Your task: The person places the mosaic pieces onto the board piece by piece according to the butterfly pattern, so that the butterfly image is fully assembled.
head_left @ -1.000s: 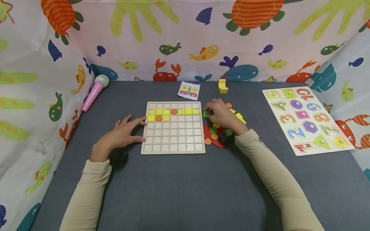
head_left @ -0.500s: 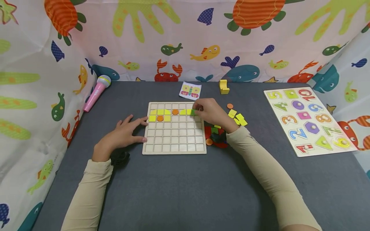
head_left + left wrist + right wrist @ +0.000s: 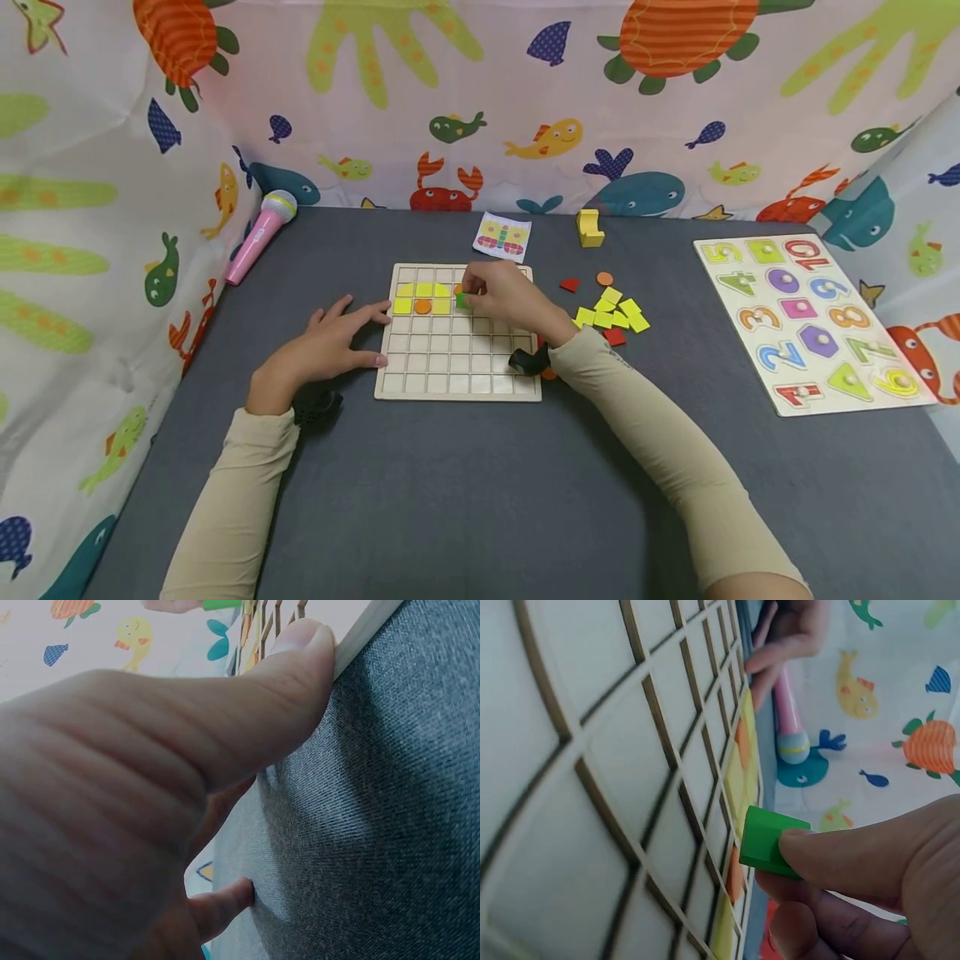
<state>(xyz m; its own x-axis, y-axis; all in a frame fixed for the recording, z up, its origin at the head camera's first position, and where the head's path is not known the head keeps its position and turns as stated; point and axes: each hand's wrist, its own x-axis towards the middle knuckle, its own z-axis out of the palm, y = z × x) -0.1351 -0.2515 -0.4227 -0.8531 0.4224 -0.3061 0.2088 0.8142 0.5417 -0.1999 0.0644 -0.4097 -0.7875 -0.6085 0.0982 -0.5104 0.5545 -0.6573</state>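
A wooden grid board (image 3: 450, 364) lies on the grey table. Yellow tiles (image 3: 423, 290) and an orange disc (image 3: 423, 307) sit in its upper cells. My right hand (image 3: 510, 296) is over the upper middle of the board, pinching a green square tile (image 3: 769, 840) between thumb and fingers, close to a second orange disc (image 3: 736, 875) in the right wrist view. At the board's left edge, my left hand (image 3: 318, 350) rests with fingers spread, its thumb (image 3: 300, 656) against the rim. Part of the board's upper right is hidden behind the right hand.
Loose yellow tiles (image 3: 606, 318), a red piece (image 3: 569, 285) and an orange disc (image 3: 603, 278) lie right of the board. Behind it are a butterfly pattern card (image 3: 502, 237) and a yellow block (image 3: 589, 228). A toy microphone (image 3: 261, 237) lies left; a number puzzle (image 3: 816, 325) right.
My right hand has carried the green tile leftward from the loose pieces to over the board's upper middle. My left hand keeps its place at the board's left edge.
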